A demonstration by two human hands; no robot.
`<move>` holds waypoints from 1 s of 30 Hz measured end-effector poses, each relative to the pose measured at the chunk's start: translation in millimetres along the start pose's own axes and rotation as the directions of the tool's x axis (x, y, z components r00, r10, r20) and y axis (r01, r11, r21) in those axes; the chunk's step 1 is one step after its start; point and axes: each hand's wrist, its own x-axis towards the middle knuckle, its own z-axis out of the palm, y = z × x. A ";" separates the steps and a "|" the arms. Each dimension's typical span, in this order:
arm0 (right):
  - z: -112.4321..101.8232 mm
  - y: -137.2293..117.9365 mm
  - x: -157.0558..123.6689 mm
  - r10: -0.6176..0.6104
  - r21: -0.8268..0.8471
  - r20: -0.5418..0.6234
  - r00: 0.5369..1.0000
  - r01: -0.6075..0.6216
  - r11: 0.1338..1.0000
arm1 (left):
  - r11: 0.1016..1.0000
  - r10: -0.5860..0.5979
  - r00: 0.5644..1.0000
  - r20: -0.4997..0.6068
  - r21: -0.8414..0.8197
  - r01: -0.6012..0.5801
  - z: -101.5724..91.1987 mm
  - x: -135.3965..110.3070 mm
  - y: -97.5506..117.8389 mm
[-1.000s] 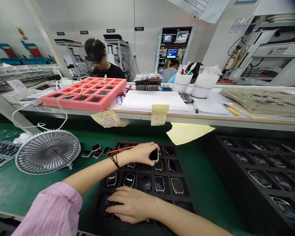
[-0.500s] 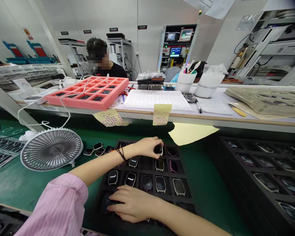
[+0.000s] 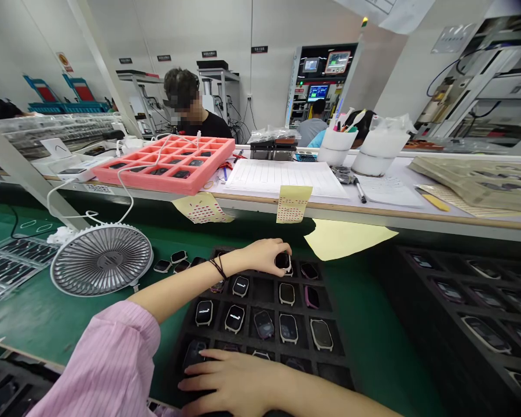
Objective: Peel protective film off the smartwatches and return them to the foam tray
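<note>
A smartwatch (image 3: 282, 262) is pinched by the left hand (image 3: 260, 258) above the top row of a foam tray (image 3: 257, 289), while the right hand (image 3: 230, 382) is spread open over the bottom row, beside a second watch (image 3: 194, 354).

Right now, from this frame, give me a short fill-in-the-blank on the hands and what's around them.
A dark rectangular smartwatch is held in the fingers of the ____ hand.
The right hand lies over the black foam tray, at its ____ row to the person.
A round grey desk ____ stands left of that tray.

Missing words: left; nearest; fan.
</note>
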 end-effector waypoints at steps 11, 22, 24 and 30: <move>-1.4 4.1 -0.8 0.028 -0.022 0.054 0.998 -0.027 0.999 | 0.999 0.034 0.995 0.097 0.014 -0.036 30.5 2.8 6.6; 0.2 6.7 -2.0 0.030 -0.048 0.037 0.999 -0.028 0.998 | 0.991 0.035 0.987 0.154 0.120 -0.054 42.7 -6.8 10.1; 0.0 6.8 -2.1 0.035 -0.048 0.034 0.999 -0.034 0.998 | 0.991 0.003 0.983 0.184 0.134 -0.028 37.7 -11.4 11.5; 0.7 6.7 -3.2 0.036 -0.033 0.015 0.999 -0.036 0.999 | 0.987 -0.084 0.967 0.242 0.155 0.047 22.8 -26.7 11.9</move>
